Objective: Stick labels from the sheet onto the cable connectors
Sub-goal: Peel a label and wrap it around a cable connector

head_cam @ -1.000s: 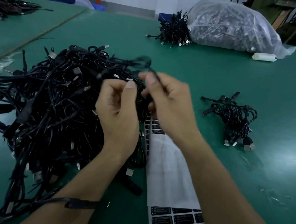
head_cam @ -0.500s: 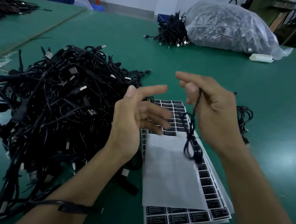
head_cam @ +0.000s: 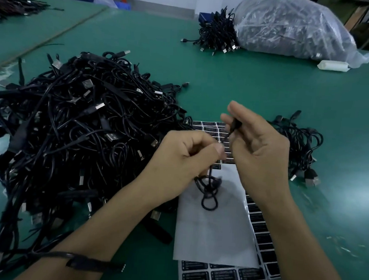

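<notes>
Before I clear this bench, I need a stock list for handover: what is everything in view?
table: one, green, under everything
cable pile: one, black, left
small bunch: one, black, right of the hands
far bundle: one, black, far centre, beside the bag
bag: one, clear, far right
cylinder: one, white, in front of the bag
label sheets: a few stacked, black labels on white, below the hands
held cable: one, black, between both hands, loops dangling over the sheets
left hand: pinches the held cable
right hand: pinches its upper end
</notes>
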